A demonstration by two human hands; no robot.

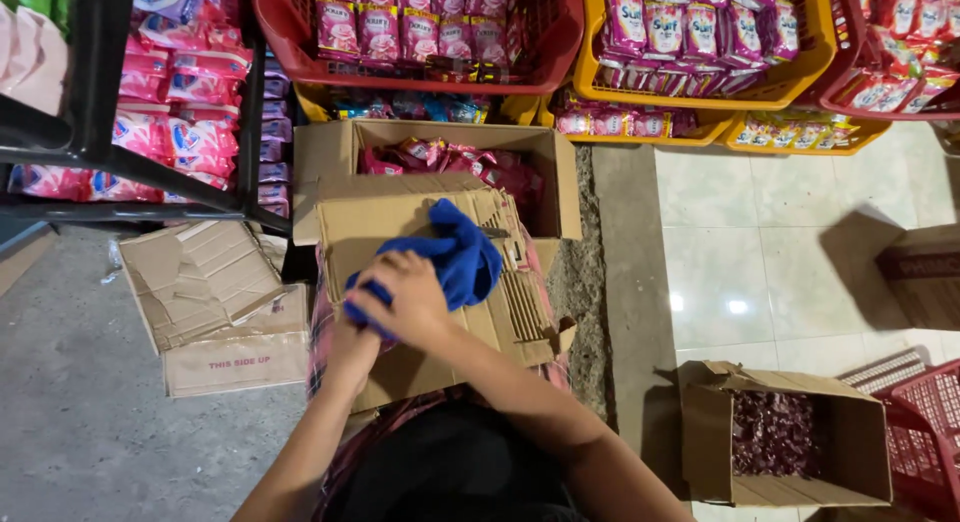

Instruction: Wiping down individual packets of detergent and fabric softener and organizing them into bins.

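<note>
My right hand (405, 300) grips a bunched blue cloth (460, 257) and presses it on a flattened cardboard sheet (420, 217) lying across my lap. My left hand (352, 344) lies mostly hidden under the right hand and the cloth's lower end; its fingers do not show. Just beyond the sheet stands an open cardboard box (450, 142) holding pink and red sachet packs (440, 160).
Flattened cartons (215, 302) lie on the grey floor at left beside a black rack of pink packets (180, 122). Red (420, 42) and yellow baskets (710, 42) of sachets line the back. An open box of dark red packs (790, 437) and a red crate (920, 422) sit at right.
</note>
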